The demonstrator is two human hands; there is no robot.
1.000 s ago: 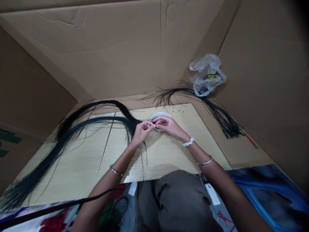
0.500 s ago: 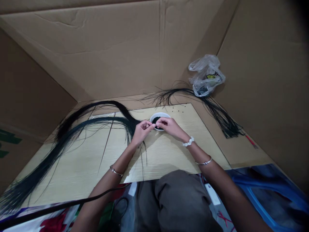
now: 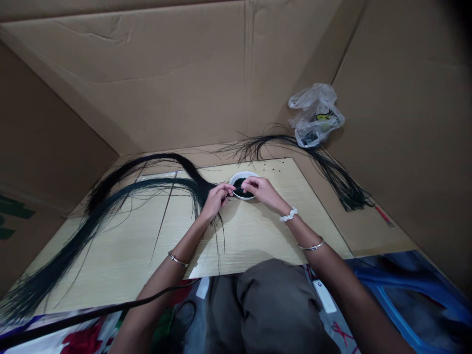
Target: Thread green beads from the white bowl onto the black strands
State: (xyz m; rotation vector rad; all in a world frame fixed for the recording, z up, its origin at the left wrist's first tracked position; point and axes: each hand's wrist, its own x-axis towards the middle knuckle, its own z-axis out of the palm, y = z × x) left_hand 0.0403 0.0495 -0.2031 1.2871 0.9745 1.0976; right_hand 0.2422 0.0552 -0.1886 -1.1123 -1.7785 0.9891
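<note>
A small white bowl [image 3: 241,175] holds tiny dark beads [image 3: 239,183] on the pale board. At its left rim my left hand [image 3: 217,200] is closed, with a thin dark strand between its fingertips. A long bundle of dark green strands [image 3: 147,183] and black strands [image 3: 147,157] curves in from the left, its gathered end beside and partly behind that hand. Over the right side of the bowl, my right hand [image 3: 263,191] is pinched, thumb against fingers. Whatever lies in that pinch is too small to make out.
Several dark beads [image 3: 273,169] lie loose behind the bowl. Another dark strand bundle [image 3: 332,172] lies at the right, near a clear plastic bag [image 3: 317,118] and a red-handled tool [image 3: 383,215]. Cardboard walls [image 3: 177,78] enclose the board [image 3: 265,236]. A black cable [image 3: 92,314] crosses the lower left.
My fingertips have parted slightly: the right hand has shifted a little to the right over the bowl. The fingers of my left hand have curled and turned downward.
</note>
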